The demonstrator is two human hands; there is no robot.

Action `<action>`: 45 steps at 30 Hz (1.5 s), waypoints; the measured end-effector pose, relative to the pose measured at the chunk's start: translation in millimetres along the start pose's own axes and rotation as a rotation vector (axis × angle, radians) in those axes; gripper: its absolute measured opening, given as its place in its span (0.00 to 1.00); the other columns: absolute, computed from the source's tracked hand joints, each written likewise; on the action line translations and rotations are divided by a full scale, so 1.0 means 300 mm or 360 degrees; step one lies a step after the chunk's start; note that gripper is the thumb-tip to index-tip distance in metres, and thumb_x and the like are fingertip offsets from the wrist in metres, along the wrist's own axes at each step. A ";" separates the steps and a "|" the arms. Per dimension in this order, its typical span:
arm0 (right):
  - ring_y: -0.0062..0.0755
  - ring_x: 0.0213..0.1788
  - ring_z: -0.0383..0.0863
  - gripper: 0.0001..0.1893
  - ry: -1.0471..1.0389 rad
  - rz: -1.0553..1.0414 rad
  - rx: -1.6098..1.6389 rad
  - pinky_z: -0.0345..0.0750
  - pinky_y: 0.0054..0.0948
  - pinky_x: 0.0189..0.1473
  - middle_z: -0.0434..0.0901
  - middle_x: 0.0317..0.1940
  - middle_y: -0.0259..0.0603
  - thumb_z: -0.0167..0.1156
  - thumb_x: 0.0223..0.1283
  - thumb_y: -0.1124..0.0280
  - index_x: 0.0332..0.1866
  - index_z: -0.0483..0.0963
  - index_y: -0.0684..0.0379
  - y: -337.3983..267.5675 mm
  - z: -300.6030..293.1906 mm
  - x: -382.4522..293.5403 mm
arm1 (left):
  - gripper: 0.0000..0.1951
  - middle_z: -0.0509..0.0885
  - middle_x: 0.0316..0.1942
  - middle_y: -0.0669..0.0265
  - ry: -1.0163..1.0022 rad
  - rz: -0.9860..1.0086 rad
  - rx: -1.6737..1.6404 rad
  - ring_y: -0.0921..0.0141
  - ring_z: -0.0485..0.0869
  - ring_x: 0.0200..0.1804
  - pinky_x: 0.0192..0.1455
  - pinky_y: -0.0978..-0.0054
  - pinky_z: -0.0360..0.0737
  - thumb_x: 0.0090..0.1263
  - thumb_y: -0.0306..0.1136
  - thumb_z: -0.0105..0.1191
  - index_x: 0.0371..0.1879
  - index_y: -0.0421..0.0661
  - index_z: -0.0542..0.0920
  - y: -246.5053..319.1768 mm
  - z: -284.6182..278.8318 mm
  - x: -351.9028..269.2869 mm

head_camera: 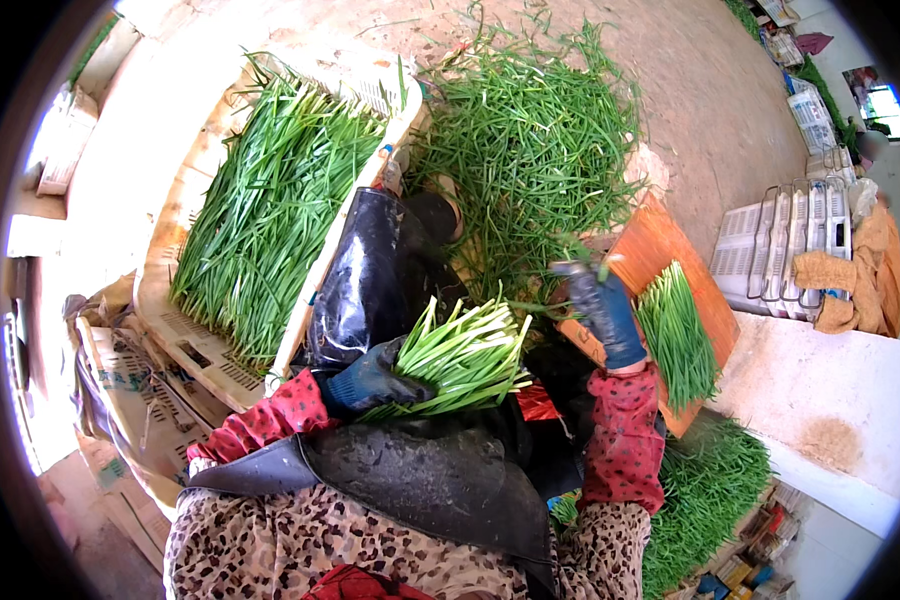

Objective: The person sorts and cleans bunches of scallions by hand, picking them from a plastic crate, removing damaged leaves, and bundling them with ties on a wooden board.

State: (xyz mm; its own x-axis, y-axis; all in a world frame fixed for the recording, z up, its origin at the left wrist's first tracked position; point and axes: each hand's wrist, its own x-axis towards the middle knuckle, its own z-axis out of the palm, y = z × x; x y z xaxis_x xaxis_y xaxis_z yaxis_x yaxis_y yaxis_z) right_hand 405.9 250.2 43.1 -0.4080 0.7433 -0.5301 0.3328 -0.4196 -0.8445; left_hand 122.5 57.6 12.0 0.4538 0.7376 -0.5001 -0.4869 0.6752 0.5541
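My left hand, in a blue and black work glove, grips a bundle of green leafy stalks, likely garlic chives, over my black apron. The pale cut ends point up and to the right. My right hand, gloved too, is raised left of an orange-brown wooden board and looks blurred. A few loose green blades show by its fingers; whether it grips them I cannot tell. On the board lies a neat bundle of stalks, apart from my right hand.
At the left stands a plastic crate holding rows of green stalks. A loose heap of green leaves covers the floor ahead. More greens lie at lower right. White crates and a brown cloth stand at the right.
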 end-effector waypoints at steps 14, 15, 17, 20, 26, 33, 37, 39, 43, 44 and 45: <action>0.29 0.47 0.78 0.12 0.0165 -0.0704 -0.0520 0.77 0.23 0.46 0.79 0.46 0.43 0.64 0.58 0.73 0.47 0.76 0.62 0.001 -0.108 0.250 | 0.37 0.74 0.60 0.65 -0.0073 0.0135 0.0172 0.73 0.72 0.60 0.63 0.73 0.71 0.55 0.17 0.63 0.66 0.42 0.63 0.024 0.032 0.004; 0.29 0.47 0.78 0.14 -0.0037 -0.0773 -0.0803 0.76 0.25 0.48 0.78 0.47 0.43 0.66 0.55 0.70 0.47 0.76 0.61 -0.060 -0.027 0.232 | 0.37 0.74 0.60 0.65 -0.0071 0.0154 0.0207 0.74 0.72 0.60 0.63 0.73 0.71 0.55 0.17 0.63 0.66 0.42 0.63 0.022 0.027 0.003; 0.31 0.50 0.77 0.19 -0.0560 -0.1197 -0.1080 0.72 0.29 0.54 0.78 0.47 0.42 0.70 0.50 0.66 0.46 0.77 0.62 -0.174 0.163 0.158 | 0.36 0.74 0.60 0.64 -0.0105 0.0185 0.0273 0.74 0.72 0.60 0.63 0.72 0.71 0.55 0.17 0.64 0.65 0.41 0.63 0.018 0.026 0.012; 0.23 0.45 0.78 0.14 -0.1298 -0.0173 -0.0353 0.73 0.25 0.50 0.81 0.40 0.36 0.66 0.55 0.71 0.46 0.78 0.63 -0.100 0.303 0.134 | 0.33 0.74 0.59 0.63 -0.0205 0.0084 0.0001 0.74 0.74 0.57 0.62 0.74 0.72 0.57 0.19 0.63 0.64 0.40 0.65 0.021 0.024 0.017; 0.18 0.40 0.78 0.11 -0.1259 0.0043 -0.0313 0.75 0.22 0.43 0.82 0.37 0.34 0.63 0.57 0.75 0.44 0.76 0.66 -0.046 0.296 0.096 | 0.28 0.80 0.51 0.64 -0.0092 0.0133 0.0491 0.76 0.76 0.53 0.56 0.76 0.75 0.56 0.21 0.64 0.58 0.37 0.71 0.028 0.006 0.005; 0.52 0.35 0.80 0.12 -0.0037 -0.0589 -0.1390 0.77 0.42 0.38 0.79 0.31 0.52 0.59 0.51 0.66 0.38 0.73 0.62 -0.032 0.088 0.187 | 0.28 0.82 0.48 0.65 -0.0204 0.0060 0.0499 0.78 0.78 0.48 0.50 0.79 0.77 0.54 0.20 0.65 0.57 0.37 0.73 0.019 0.011 0.030; 0.41 0.35 0.82 0.14 -0.0190 -0.0301 -0.0502 0.78 0.33 0.39 0.80 0.35 0.46 0.60 0.54 0.67 0.46 0.76 0.60 -0.194 0.111 0.185 | 0.27 0.82 0.48 0.65 -0.0115 0.0017 0.0489 0.77 0.78 0.48 0.51 0.78 0.77 0.54 0.20 0.65 0.56 0.37 0.73 0.026 -0.004 0.007; 0.32 0.40 0.81 0.13 -0.0799 -0.0980 -0.0694 0.76 0.30 0.45 0.80 0.42 0.41 0.58 0.59 0.72 0.49 0.77 0.61 -0.168 0.226 0.138 | 0.27 0.83 0.47 0.65 -0.0162 0.0039 0.0325 0.77 0.78 0.47 0.53 0.76 0.76 0.54 0.22 0.67 0.55 0.37 0.74 0.020 0.002 0.022; 0.29 0.45 0.78 0.09 -0.1175 -0.0445 -0.0876 0.75 0.28 0.47 0.80 0.42 0.40 0.59 0.61 0.70 0.41 0.78 0.63 -0.112 0.354 0.093 | 0.27 0.83 0.46 0.64 -0.0182 0.0051 0.0311 0.77 0.79 0.46 0.50 0.78 0.77 0.54 0.20 0.66 0.55 0.37 0.75 0.008 -0.008 0.032; 0.29 0.46 0.78 0.08 -0.1197 -0.0330 -0.0810 0.75 0.28 0.46 0.80 0.41 0.40 0.59 0.61 0.70 0.41 0.78 0.63 -0.064 0.347 0.107 | 0.26 0.83 0.46 0.63 -0.0182 0.0019 0.0262 0.77 0.80 0.45 0.49 0.79 0.78 0.53 0.19 0.66 0.55 0.36 0.75 0.022 0.006 0.027; 0.31 0.42 0.79 0.09 -0.1079 -0.0526 -0.0681 0.76 0.28 0.45 0.80 0.41 0.41 0.60 0.58 0.70 0.41 0.78 0.62 -0.032 0.329 0.137 | 0.26 0.83 0.46 0.63 -0.0162 -0.0007 0.0212 0.77 0.80 0.45 0.48 0.79 0.78 0.53 0.19 0.65 0.54 0.36 0.75 0.032 0.011 0.017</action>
State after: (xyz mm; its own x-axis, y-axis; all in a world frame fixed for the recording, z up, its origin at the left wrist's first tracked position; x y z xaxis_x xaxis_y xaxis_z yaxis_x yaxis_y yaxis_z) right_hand 302.1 233.3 22.0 -0.9136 0.2647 -0.3086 0.3434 0.0963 -0.9342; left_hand 122.7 68.0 17.0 0.5322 0.7253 -0.4367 -0.3842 0.6665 0.6388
